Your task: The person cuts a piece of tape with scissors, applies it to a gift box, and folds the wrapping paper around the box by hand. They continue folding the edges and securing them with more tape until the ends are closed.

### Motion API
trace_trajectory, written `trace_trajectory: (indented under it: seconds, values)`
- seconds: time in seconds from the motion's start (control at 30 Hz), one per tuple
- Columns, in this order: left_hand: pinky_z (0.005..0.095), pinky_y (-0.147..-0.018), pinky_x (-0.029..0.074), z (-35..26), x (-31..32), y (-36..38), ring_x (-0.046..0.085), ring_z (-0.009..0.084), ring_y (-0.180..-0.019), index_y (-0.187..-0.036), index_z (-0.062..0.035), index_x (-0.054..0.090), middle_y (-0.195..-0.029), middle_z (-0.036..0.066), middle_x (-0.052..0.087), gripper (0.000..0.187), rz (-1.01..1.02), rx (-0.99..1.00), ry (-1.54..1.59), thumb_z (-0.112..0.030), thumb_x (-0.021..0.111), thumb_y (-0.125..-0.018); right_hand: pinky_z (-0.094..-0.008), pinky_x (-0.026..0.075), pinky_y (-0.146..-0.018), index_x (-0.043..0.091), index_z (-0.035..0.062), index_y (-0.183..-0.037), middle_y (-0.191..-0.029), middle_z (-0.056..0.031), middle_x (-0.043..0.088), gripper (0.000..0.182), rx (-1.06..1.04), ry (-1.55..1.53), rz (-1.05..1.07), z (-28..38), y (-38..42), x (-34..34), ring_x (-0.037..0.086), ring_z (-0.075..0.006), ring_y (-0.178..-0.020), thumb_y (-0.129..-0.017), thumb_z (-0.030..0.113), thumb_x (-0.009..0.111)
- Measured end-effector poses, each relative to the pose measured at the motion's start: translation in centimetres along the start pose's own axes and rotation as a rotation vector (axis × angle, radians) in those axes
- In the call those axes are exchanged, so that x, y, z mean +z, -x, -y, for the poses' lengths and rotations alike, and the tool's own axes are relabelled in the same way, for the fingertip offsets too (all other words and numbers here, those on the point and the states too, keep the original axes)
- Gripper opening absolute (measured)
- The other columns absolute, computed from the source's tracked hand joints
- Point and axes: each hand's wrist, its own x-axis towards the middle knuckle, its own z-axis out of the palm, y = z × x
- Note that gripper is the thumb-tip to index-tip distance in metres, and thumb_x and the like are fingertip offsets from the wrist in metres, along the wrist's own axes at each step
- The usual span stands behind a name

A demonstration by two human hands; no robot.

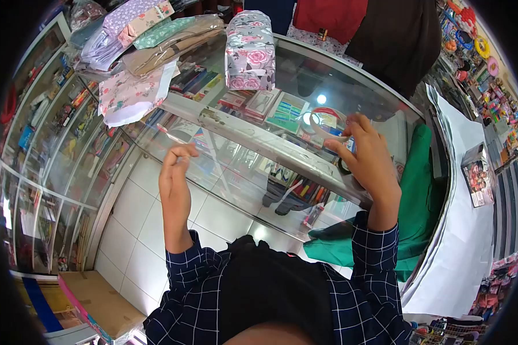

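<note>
My right hand [367,155] is over the glass display counter, its thumb and fingers closed around the edge of a roll of clear tape [330,134]. To the left, in front of the counter's front edge, my left hand [176,172] is raised with its fingers curled and the tips pinched together. Whether something thin is between those fingertips, I cannot make out. Between and beyond both hands, a parcel wrapped in grey paper with pink roses [250,54] stands on the counter top, touched by neither hand.
A glass counter [305,63] with a metal-edged front [259,137] holds boxes and stationery inside. Folded floral papers [135,95] and packaged cloth [172,43] lie at its left end. Green fabric [414,195] and white sheets [449,253] are at right. A cardboard box [101,302] is at lower left.
</note>
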Motion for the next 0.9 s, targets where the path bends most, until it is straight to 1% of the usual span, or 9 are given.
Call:
trace_trajectory:
  seconds: [0.07, 0.17, 0.3, 0.37, 0.4, 0.47, 0.57, 0.73, 0.9]
  values:
    - [0.0388, -0.106, 0.022, -0.5, 0.2, 0.5, 0.046, 0.0263, -0.117, -0.089, -0.0068, 0.047, -0.098, 0.008, 0.054, 0.015, 0.078, -0.083, 0.087, -0.019, 0.038, -0.091, -0.041, 0.039, -0.086, 0.057, 0.0003, -0.099, -0.111, -0.0134, 0.057, 0.039, 0.143, -0.103, 0.116, 0.1, 0.3, -0.3, 0.057, -0.0334, -0.095, -0.079, 0.031, 0.068]
    - [0.0382, -0.106, 0.022, 0.2, 0.6, 0.4, 0.046, 0.0261, -0.116, -0.088, -0.0072, 0.047, -0.096, 0.008, 0.054, 0.019, 0.142, -0.155, 0.235, -0.021, 0.035, -0.092, -0.0411, 0.04, -0.084, 0.055, 0.0005, -0.096, -0.106, -0.012, 0.057, 0.035, 0.136, -0.087, 0.025, 0.3, -0.1, 0.5, 0.057, -0.0355, -0.09, -0.079, 0.029, 0.068]
    - [0.0412, -0.107, 0.023, 0.5, 0.7, 0.1, 0.049, 0.0243, -0.112, -0.085, -0.0074, 0.049, -0.093, 0.007, 0.055, 0.005, 0.148, -0.096, 0.208, -0.011, 0.051, -0.087, -0.0399, 0.039, -0.086, 0.055, 0.0016, -0.101, -0.105, -0.0136, 0.056, 0.034, 0.117, -0.113, -0.085, 0.5, 0.6, 1.0, 0.055, -0.0354, -0.091, -0.08, 0.025, 0.068]
    - [0.0443, -0.106, 0.024, 1.1, 0.7, -0.1, 0.053, 0.024, -0.111, -0.081, -0.0075, 0.052, -0.089, 0.005, 0.058, 0.011, 0.143, 0.035, 0.058, -0.006, 0.063, -0.082, -0.0395, 0.038, -0.086, 0.055, 0.0026, -0.104, -0.103, -0.0143, 0.055, 0.035, 0.113, -0.11, -0.144, 1.9, 2.0, 0.0, 0.053, -0.0341, -0.092, -0.079, 0.023, 0.068]
    - [0.0509, -0.109, 0.018, 1.1, 0.8, -0.3, 0.058, 0.0229, -0.104, -0.073, -0.0088, 0.054, -0.084, 0.002, 0.061, 0.021, 0.098, 0.022, -0.021, -0.001, 0.074, -0.072, -0.0396, 0.038, -0.086, 0.056, 0.0032, -0.105, -0.102, -0.0144, 0.055, 0.035, 0.14, -0.044, -0.137, 2.6, 2.9, -0.6, 0.052, -0.0333, -0.094, -0.079, 0.022, 0.068]
    - [0.053, -0.11, 0.014, 0.7, 0.7, -0.6, 0.059, 0.0222, -0.101, -0.071, -0.0089, 0.056, -0.081, 0.001, 0.063, 0.02, 0.114, 0.021, -0.036, -0.003, 0.075, -0.072, -0.0398, 0.038, -0.085, 0.057, 0.0043, -0.107, -0.101, -0.0147, 0.054, 0.035, 0.196, 0.087, -0.119, 3.8, 4.4, -1.7, 0.049, -0.0318, -0.097, -0.078, 0.019, 0.069]
    - [0.0543, -0.11, 0.012, 1.0, 0.7, -1.0, 0.061, 0.0205, -0.096, -0.07, -0.0083, 0.06, -0.078, 0.0, 0.065, 0.016, 0.129, 0.019, -0.007, -0.004, 0.076, -0.071, -0.0406, 0.038, -0.082, 0.058, 0.0052, -0.104, -0.099, -0.0135, 0.053, 0.031, 0.387, -0.04, 0.025, 3.9, 5.2, -2.3, 0.047, -0.0309, -0.096, -0.077, 0.016, 0.069]
    - [0.0543, -0.111, 0.012, 1.9, 0.0, -1.5, 0.063, 0.0181, -0.089, -0.073, -0.0074, 0.062, -0.079, 0.0, 0.066, 0.014, 0.195, -0.023, 0.109, -0.001, 0.075, -0.072, -0.0386, 0.04, -0.075, 0.059, 0.0002, -0.086, -0.083, -0.0118, 0.056, 0.012, 0.406, -0.003, 0.031, 3.2, 4.9, -2.7, 0.05, -0.0299, -0.084, -0.079, 0.009, 0.065]
    - [0.0541, -0.111, 0.011, 1.8, -0.7, -1.7, 0.062, 0.0168, -0.085, -0.072, -0.0063, 0.06, -0.078, 0.002, 0.065, 0.015, 0.221, -0.086, 0.143, 0.001, 0.072, -0.073, -0.0396, 0.042, -0.065, 0.059, -0.0023, -0.08, -0.078, -0.0159, 0.058, 0.017, 0.519, 0.065, 0.073, 3.5, 4.4, -3.6, 0.055, -0.0312, -0.075, -0.079, 0.012, 0.067]
